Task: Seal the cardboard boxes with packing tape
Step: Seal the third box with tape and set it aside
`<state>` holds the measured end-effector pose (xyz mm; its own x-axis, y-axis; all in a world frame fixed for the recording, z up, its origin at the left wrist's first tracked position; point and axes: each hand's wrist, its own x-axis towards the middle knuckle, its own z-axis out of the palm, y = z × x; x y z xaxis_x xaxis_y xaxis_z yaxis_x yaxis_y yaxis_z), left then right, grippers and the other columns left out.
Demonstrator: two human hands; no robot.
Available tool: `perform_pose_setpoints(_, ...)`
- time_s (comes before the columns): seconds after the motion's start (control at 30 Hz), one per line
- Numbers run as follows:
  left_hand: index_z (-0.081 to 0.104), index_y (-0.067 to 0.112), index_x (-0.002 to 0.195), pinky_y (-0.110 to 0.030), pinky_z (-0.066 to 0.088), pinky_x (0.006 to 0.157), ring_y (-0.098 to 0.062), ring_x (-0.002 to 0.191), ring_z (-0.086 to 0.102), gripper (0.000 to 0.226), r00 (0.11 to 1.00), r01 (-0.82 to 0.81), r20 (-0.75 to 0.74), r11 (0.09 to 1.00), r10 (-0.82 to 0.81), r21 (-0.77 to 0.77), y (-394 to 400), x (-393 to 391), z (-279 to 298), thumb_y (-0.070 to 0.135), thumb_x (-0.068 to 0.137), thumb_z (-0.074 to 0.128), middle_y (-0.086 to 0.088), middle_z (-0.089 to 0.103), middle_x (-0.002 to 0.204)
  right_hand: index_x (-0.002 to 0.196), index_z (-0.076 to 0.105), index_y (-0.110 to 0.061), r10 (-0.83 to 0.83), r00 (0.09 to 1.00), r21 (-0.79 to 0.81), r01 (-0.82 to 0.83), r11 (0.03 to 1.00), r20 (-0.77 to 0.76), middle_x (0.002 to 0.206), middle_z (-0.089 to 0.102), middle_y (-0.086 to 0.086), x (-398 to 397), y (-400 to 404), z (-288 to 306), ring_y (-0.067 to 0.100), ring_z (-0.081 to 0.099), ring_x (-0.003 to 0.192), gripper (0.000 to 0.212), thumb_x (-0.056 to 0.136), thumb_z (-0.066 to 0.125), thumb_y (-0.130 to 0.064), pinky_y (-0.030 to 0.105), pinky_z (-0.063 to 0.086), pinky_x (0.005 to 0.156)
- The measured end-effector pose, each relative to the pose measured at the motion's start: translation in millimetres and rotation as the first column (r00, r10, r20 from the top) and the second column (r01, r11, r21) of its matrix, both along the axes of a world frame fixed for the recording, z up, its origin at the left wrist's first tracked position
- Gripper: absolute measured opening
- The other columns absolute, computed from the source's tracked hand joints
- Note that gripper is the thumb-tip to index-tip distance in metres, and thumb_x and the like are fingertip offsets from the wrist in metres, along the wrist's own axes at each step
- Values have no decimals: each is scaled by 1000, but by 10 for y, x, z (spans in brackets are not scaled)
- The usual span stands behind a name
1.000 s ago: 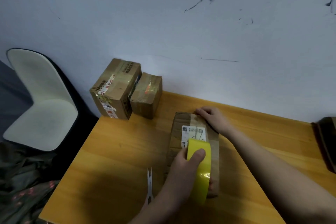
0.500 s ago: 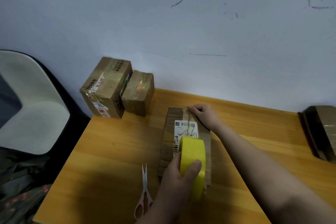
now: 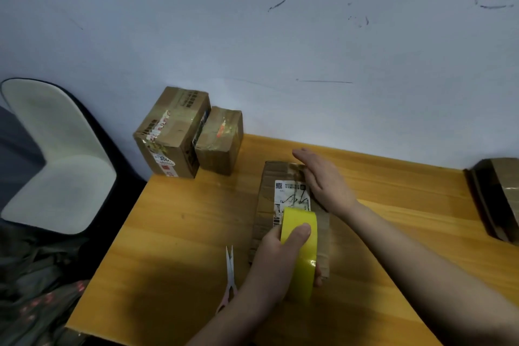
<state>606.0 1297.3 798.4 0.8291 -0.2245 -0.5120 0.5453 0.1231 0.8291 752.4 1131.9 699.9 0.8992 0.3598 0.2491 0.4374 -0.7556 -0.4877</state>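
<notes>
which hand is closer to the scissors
Left. The left hand grips the yellow tape roll right beside the scissors; the right hand lies flat at the box's far end.

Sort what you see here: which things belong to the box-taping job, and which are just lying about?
In use: yellow tape roll, box being taped, left hand, right hand, scissors.
Lying about: two taped boxes, white chair, box at right edge.
</notes>
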Motion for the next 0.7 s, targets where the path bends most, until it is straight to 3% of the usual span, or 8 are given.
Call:
perform_pose_setpoints(0.1, 56, 10, 89, -25, 50, 48, -20, 48, 61, 20, 1000, -13, -13, 1000, 13, 1, -12, 28, -30, 28, 96, 52, -9, 64, 58, 151, 28, -11, 237, 970, -224, -242, 944, -50, 159, 24, 1, -127, -172, 61, 12, 16, 148, 64, 91, 28, -32, 29, 13, 119)
perform_pose_setpoints(0.17, 57, 11, 90, -26, 50, 49, -20, 48, 62, 19, 1000, -12, -11, 1000, 12, -7, -19, 25, -28, 29, 96, 52, -8, 64, 58, 154, 18, -12, 280, 953, -306, -302, 903, -113, 161, 15, 1, -171, -237, 61, 12, 8, 149, 67, 93, 26, -39, 28, 6, 120)
perform_pose_setpoints(0.3, 55, 10, 93, -23, 49, 46, -20, 45, 60, 15, 1000, -11, 17, 1000, 12, -21, -22, -54, -1, 25, 96, 51, -9, 62, 56, 155, 9, -14, 287, 952, -346, -306, 887, -106, 162, 5, -1, -209, -254, -38, 11, 0, 149, 75, 94, 34, -48, 26, -2, 120)
perform_pose_setpoints(0.47, 54, 8, 91, -23, 48, 46, -20, 45, 60, 18, 999, -26, 28, 1000, 26, 3, -10, -70, -7, 25, 96, 51, -9, 62, 56, 155, 3, -17, 206, 969, -257, -236, 937, -140, 157, 2, -10, -233, -187, -38, 0, -1, 143, 91, 91, 58, -48, 20, -2, 119)
perform_pose_setpoints(0.6, 54, 9, 92, -23, 48, 46, -20, 46, 61, 17, 1000, -15, 25, 1000, 15, 0, -21, -65, -7, 25, 97, 50, -10, 62, 56, 155, 0, -21, 193, 966, -305, -240, 922, -174, 156, -1, -14, -219, -197, -3, -2, -4, 142, 90, 91, 56, -51, 13, -8, 114)
perform_pose_setpoints(0.7, 54, 8, 93, -23, 48, 46, -20, 46, 61, 19, 1000, -6, 8, 1000, 6, -2, -28, -23, -9, 26, 97, 50, -10, 63, 56, 155, 3, -23, 230, 958, -384, -279, 880, -170, 160, -7, -10, -190, -205, -5, 4, -10, 146, 82, 94, 49, -52, 19, -9, 116)
